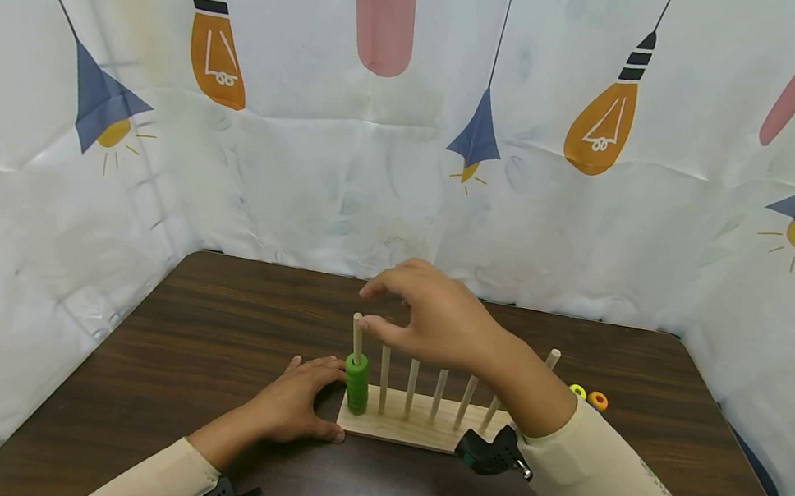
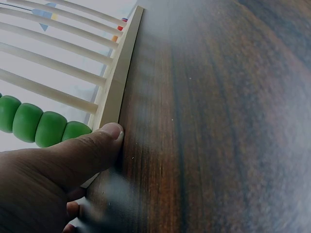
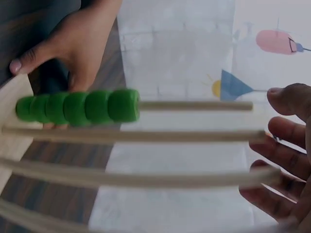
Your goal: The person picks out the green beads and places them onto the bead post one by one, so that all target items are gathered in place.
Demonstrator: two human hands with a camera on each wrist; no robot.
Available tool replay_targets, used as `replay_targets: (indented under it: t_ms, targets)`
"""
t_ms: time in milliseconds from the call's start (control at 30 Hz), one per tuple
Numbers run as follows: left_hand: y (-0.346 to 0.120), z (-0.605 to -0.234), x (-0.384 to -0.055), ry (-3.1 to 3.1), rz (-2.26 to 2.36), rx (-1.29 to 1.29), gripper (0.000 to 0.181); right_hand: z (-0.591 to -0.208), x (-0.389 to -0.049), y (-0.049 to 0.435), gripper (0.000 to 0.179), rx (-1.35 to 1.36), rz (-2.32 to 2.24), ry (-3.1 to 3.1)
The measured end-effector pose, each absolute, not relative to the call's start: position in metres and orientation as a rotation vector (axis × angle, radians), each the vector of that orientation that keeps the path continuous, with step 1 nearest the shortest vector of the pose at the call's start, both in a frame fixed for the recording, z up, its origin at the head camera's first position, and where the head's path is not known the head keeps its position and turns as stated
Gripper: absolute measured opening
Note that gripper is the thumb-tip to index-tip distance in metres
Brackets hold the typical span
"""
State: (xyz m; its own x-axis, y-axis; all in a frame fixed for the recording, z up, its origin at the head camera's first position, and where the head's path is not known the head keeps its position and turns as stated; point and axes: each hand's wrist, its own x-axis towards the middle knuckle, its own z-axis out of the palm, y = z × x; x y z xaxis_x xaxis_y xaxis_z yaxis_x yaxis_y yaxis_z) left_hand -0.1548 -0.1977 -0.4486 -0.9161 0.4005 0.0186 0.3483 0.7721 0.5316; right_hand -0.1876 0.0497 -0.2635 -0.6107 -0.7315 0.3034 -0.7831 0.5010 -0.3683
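A wooden bead stand [image 1: 412, 430] with a row of upright pegs lies across the table. Several green beads [image 1: 356, 385] are stacked on its leftmost peg, whose upper part is bare. At the stand's left end, my left hand [image 1: 297, 401] holds the base; the thumb [image 2: 97, 145] presses the front edge while the other fingers lie around the end, partly hidden. Above the left pegs hovers my right hand [image 1: 437, 319], fingers apart and loosely bent. In the right wrist view no bead shows between the right hand's fingers [image 3: 286, 153], near the peg tips.
A yellow-green bead [image 1: 577, 390] and an orange bead [image 1: 598, 401] show beyond the right forearm, which hides part of the stand's right side. The dark wooden table [image 1: 210, 316] meets a white printed curtain [image 1: 301, 186] at the back and sides.
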Motion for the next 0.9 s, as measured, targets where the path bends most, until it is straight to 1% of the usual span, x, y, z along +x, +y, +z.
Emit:
replay_targets:
  t_ms: [267,600,900]
  targets:
    - [-0.196,-0.449,-0.154,2.89,0.801,0.602,0.076,-0.258,-0.187,0.091,0.027,1.178,0.712,-2.675]
    - [-0.196,-0.451,-0.155,2.883,0.79,0.561,0.078,-0.26,-0.183,0.149,0.027,0.956,0.745,-2.737]
    - [-0.196,-0.449,-0.155,2.892,0.784,0.571,0.076,-0.267,-0.176,0.189,0.025,0.846,0.728,-2.738]
